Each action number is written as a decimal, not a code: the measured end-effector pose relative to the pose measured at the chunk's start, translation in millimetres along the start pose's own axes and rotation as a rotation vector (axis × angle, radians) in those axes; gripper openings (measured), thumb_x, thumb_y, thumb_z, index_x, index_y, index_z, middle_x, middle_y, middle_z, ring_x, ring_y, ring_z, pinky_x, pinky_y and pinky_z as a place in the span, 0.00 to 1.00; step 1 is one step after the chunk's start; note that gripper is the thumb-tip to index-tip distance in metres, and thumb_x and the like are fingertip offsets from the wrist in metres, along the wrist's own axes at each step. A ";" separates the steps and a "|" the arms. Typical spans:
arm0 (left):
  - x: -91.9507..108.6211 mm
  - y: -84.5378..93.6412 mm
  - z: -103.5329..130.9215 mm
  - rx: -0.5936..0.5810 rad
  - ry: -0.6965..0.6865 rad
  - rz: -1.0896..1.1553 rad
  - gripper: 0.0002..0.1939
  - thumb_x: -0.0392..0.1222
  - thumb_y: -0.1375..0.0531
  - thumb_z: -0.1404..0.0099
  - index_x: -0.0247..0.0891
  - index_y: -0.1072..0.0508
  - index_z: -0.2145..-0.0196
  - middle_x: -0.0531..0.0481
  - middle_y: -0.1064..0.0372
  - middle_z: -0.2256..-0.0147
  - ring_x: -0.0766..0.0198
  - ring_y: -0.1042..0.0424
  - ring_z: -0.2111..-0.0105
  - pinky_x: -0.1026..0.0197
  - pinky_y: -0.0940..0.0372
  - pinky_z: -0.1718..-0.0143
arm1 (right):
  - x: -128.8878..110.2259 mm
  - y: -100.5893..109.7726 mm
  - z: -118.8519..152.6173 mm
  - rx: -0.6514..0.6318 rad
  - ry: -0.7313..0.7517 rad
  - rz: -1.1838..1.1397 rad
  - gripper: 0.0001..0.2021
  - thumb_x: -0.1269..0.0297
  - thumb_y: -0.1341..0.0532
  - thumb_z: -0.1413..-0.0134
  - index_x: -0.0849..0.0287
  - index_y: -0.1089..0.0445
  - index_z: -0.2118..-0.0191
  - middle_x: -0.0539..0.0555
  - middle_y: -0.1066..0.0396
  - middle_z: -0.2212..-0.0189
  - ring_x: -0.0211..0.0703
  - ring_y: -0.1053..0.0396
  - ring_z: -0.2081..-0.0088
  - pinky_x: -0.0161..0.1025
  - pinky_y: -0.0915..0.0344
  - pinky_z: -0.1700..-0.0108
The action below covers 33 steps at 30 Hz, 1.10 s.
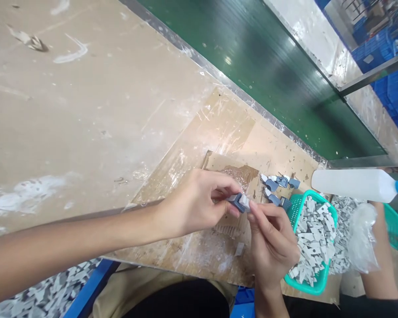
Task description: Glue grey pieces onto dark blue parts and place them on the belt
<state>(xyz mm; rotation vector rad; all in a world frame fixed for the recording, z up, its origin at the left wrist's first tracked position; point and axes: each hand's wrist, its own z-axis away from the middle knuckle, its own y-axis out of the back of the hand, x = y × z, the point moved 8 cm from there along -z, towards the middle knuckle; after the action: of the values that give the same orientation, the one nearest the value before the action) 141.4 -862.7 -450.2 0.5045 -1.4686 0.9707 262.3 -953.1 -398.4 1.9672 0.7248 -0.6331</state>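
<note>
My left hand point(207, 198) pinches a small dark blue-grey plastic piece point(238, 202) between thumb and fingers. Against it sits a small light grey piece point(244, 202), gripped by the thumb and fingertips of my right hand point(273, 234). The two pieces touch; whether they are fully joined I cannot tell. Beneath my hands lies a worn cardboard pad point(248, 173) with shiny residue. Just beyond my right hand is a loose group of dark blue-grey pieces with light grey parts point(274, 184).
A green basket point(315, 289) of light grey pieces stands at right, beside a white bottle with blue cap point(354, 183) and a clear plastic bag point(361, 238). Another person's arm point(381, 251) is at far right. A green conveyor belt point(252, 57) runs behind; a blue bin point(89, 287) sits lower left.
</note>
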 end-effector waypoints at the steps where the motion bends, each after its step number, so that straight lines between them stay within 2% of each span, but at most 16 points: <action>1: -0.5 0.5 0.2 0.011 -0.004 -0.013 0.08 0.25 0.39 0.43 0.33 0.22 0.69 0.53 0.23 0.71 0.67 0.20 0.70 0.73 0.26 0.67 | -0.7 -0.9 0.2 0.005 -0.004 -0.001 0.26 0.82 0.41 0.39 0.43 0.26 0.44 0.52 0.27 0.61 0.41 0.27 0.62 0.40 0.27 0.65; 7: -13.8 0.4 2.0 0.025 0.128 0.017 0.08 0.25 0.37 0.45 0.34 0.23 0.69 0.53 0.21 0.71 0.67 0.20 0.71 0.74 0.27 0.69 | -3.4 -8.3 0.4 0.003 -0.048 -0.014 0.27 0.84 0.44 0.39 0.44 0.26 0.45 0.52 0.26 0.61 0.40 0.26 0.61 0.39 0.25 0.63; 15: -11.1 5.8 0.8 0.104 0.193 -0.018 0.04 0.32 0.35 0.46 0.35 0.25 0.70 0.52 0.23 0.73 0.66 0.23 0.72 0.70 0.28 0.69 | -8.1 -17.8 -4.7 0.043 -0.046 -0.075 0.28 0.85 0.44 0.39 0.44 0.27 0.43 0.52 0.27 0.62 0.37 0.26 0.62 0.35 0.26 0.63; 17: -10.4 7.9 -1.8 0.090 0.192 -0.079 0.07 0.35 0.36 0.44 0.35 0.24 0.66 0.51 0.24 0.73 0.65 0.24 0.72 0.68 0.29 0.71 | -7.1 -22.2 -8.9 0.031 -0.068 -0.088 0.26 0.83 0.44 0.38 0.45 0.26 0.44 0.51 0.28 0.64 0.36 0.26 0.63 0.33 0.26 0.62; 20: -5.2 11.6 -8.6 0.041 0.135 -0.182 0.15 0.40 0.37 0.42 0.36 0.23 0.56 0.49 0.24 0.69 0.63 0.24 0.70 0.64 0.29 0.69 | -3.1 -22.4 -14.3 -0.053 -0.144 -0.088 0.20 0.78 0.42 0.36 0.50 0.25 0.45 0.52 0.26 0.63 0.35 0.26 0.62 0.32 0.26 0.58; 21: -2.6 13.0 -11.1 0.028 0.115 -0.196 0.15 0.41 0.37 0.42 0.37 0.23 0.56 0.49 0.24 0.68 0.62 0.24 0.70 0.63 0.29 0.68 | -1.4 -16.4 -14.8 -0.071 -0.168 -0.067 0.19 0.76 0.40 0.36 0.52 0.26 0.43 0.53 0.25 0.60 0.36 0.25 0.60 0.32 0.27 0.56; 23: 1.4 18.1 -15.2 0.043 0.121 -0.159 0.11 0.42 0.36 0.42 0.39 0.22 0.61 0.49 0.23 0.67 0.62 0.23 0.70 0.62 0.29 0.67 | 3.8 10.9 -13.1 -0.039 -0.201 0.022 0.19 0.72 0.40 0.35 0.52 0.29 0.41 0.54 0.24 0.55 0.38 0.25 0.56 0.34 0.28 0.52; 25: 3.9 26.1 -15.9 0.130 0.179 -0.043 0.06 0.41 0.34 0.44 0.40 0.22 0.66 0.50 0.23 0.68 0.63 0.24 0.72 0.61 0.29 0.66 | 14.2 55.2 -7.1 0.067 -0.239 0.178 0.17 0.70 0.40 0.34 0.52 0.27 0.43 0.54 0.24 0.55 0.40 0.25 0.55 0.35 0.28 0.53; 27: 5.4 33.2 -12.1 0.248 0.256 0.060 0.07 0.39 0.32 0.47 0.42 0.23 0.68 0.51 0.23 0.68 0.63 0.24 0.72 0.59 0.28 0.64 | 32.0 101.6 1.1 0.136 -0.301 0.363 0.12 0.67 0.40 0.35 0.53 0.22 0.50 0.54 0.23 0.61 0.41 0.25 0.60 0.36 0.28 0.59; 28: 6.4 35.8 -9.6 0.301 0.284 0.080 0.09 0.39 0.31 0.49 0.42 0.23 0.68 0.51 0.23 0.68 0.61 0.24 0.71 0.58 0.27 0.63 | 43.6 119.9 4.0 0.122 -0.336 0.447 0.10 0.66 0.39 0.36 0.54 0.21 0.53 0.53 0.23 0.64 0.41 0.26 0.65 0.37 0.29 0.63; 30: 10.5 40.4 -6.7 0.380 0.299 0.048 0.12 0.42 0.30 0.50 0.43 0.23 0.66 0.50 0.22 0.69 0.58 0.23 0.69 0.57 0.27 0.61 | 71.2 141.3 6.9 -0.011 -0.416 0.551 0.09 0.65 0.37 0.39 0.56 0.21 0.57 0.52 0.25 0.68 0.40 0.30 0.71 0.38 0.32 0.66; 33: 20.6 45.6 -12.7 0.408 0.271 -0.196 0.19 0.47 0.32 0.46 0.45 0.23 0.56 0.51 0.21 0.66 0.56 0.22 0.63 0.55 0.28 0.53 | 104.6 140.5 5.7 -0.295 -0.476 0.594 0.08 0.67 0.35 0.43 0.58 0.22 0.57 0.52 0.25 0.67 0.41 0.30 0.69 0.38 0.33 0.64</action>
<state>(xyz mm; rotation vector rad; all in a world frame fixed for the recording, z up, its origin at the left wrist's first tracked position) 109.6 -822.6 -443.9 0.7641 -0.9616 1.1365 433.3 -990.9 -390.5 1.5562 -0.0670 -0.5533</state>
